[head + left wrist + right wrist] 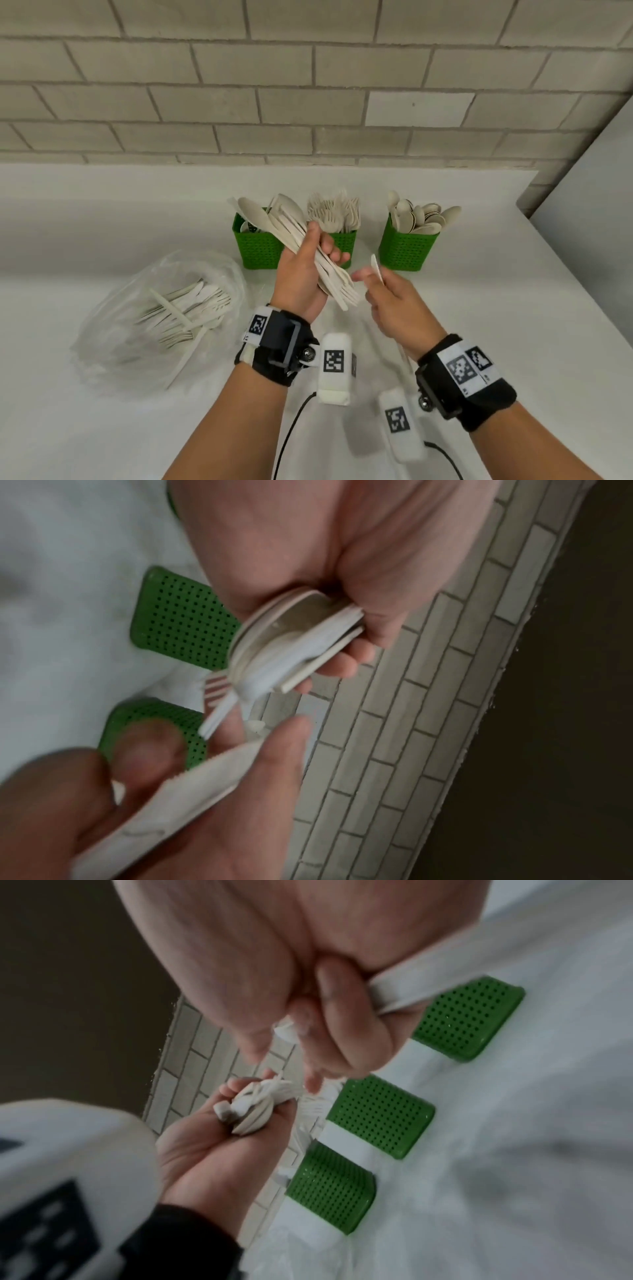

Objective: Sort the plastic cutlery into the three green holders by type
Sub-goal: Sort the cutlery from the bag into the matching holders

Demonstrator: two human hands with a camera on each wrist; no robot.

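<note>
The mixed bundle of cutlery (pixel 318 260) sits in the left hand (pixel 301 274), whose fingers wrap round the middle of it, above the worktop (pixel 102 212) and just in front of the three green holders. Fork tines stick out of the near end, spoon bowls and what look like knife blades fan out of the far end, so this handful is not yet sorted. Just beside it the right hand (pixel 394 305) pinches a single piece (pixel 376 269) between thumb and fingers; the left wrist view shows a toothed edge on it, so I take it for a knife, freshly pulled from the bundle.

Toward the back edge of the worktop stand the holders in a row. The middle holder (pixel 344 241) is packed with forks, the right holder (pixel 407 248) with spoons. The left holder (pixel 257 246) is partly hidden behind the raised bundle, so its contents cannot be read clearly; it is presumably for knives.

Nearer the left edge lies a clear plastic bag (pixel 154 322) with a good many pieces inside, forks and knives among them.

My judgement: the sorting is well under way but far from finished. Two holders are visibly well stocked, yet the bundle in hand and the whole bag are left to do. The single piece needs dropping into its holder next, most likely the left one.
</note>
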